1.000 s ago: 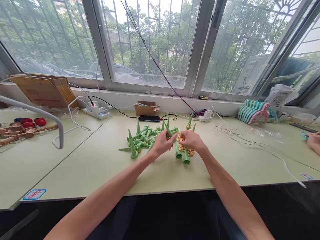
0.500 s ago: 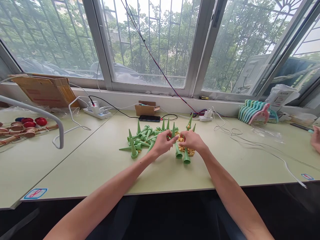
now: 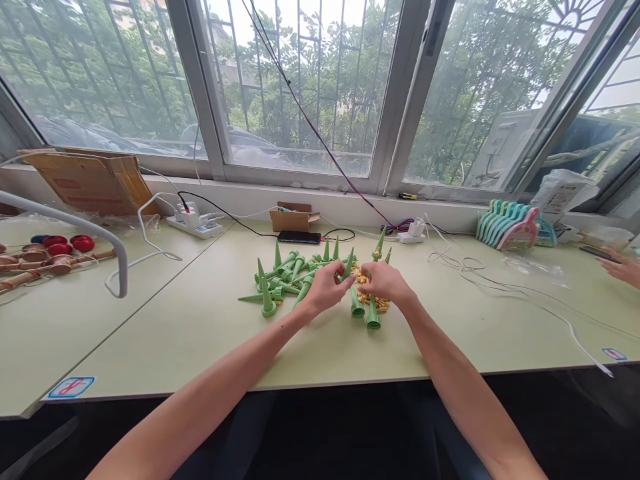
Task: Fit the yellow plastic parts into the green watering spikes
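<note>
Left fingers (image 3: 342,279) seemingly closed around green cone (image 3: 349,264).

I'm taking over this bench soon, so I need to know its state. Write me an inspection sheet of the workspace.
Surface: pale green table, seam at left.
Work things: loose pile of green cones, some upright, others lying; small yellow parts heaped at its right.
Clutter: phone and small open carton behind the pile; hangers at right; red balls at far left.
Hands: left hand holds a green cone; right hand is over the yellow parts, its grip hidden.
Cables: power strip with leads at back left; a white cable trails toward the front edge at right.
Surroundings: barred windows behind; another person's hand at far right.
</note>
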`<state>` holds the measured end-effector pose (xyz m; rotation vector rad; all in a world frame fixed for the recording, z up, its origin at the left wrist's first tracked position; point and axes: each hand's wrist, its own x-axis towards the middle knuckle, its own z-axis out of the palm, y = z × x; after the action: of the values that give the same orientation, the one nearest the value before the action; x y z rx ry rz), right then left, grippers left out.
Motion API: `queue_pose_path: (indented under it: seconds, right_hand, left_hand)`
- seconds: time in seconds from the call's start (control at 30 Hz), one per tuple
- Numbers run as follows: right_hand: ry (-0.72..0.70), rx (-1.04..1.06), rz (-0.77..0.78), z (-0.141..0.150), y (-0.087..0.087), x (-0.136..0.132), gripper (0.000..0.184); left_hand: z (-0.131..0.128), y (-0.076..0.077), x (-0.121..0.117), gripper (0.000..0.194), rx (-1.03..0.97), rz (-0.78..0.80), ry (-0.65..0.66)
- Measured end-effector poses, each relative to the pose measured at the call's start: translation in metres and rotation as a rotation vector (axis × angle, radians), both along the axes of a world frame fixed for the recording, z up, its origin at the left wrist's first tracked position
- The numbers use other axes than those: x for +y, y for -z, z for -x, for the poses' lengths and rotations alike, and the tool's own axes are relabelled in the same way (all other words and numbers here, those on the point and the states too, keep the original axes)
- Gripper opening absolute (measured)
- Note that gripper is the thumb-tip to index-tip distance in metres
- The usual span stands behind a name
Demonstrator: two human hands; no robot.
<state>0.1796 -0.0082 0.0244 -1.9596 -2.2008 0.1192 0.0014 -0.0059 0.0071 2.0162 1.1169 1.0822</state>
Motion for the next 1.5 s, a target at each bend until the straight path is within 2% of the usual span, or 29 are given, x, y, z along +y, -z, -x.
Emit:
queue_pose_path:
  seconds: [0.23,0.6,0.83,1.17,1.5]
  right_hand:
    - [-0.021,0.039,0.003,0.0022,0.0013,0.0003,0.028]
    - [-0.081,0.141,-0.021,0.0059,0.0024,0.0002,0.02]
    - [-0.023,0.184,-0.095,0.0031,0.0031,0.0049,0.02]
    - [-0.105,0.173,-0.02,0.0024,0.0041,0.0018,0.026]
    - [-0.131,0.2,-0.001,0.0009,0.0037,0.0013,0.024]
  left_hand:
    - [0.0001,0.0001,0.0009,0.032,0.007,-0.035,0.001]
    - [0.0003,0.0021,0.0025,0.032,0.001,-0.062,0.009]
    - [-0.0002,0.0004,0.0018,0.033,-0.002,-0.06,0.001]
    - [0.0001,0.0014,0.0019,0.034,0.008,-0.055,0.003]
    - [0.0007,0.0037,0.0026,0.037,-0.049,-0.005,0.04]
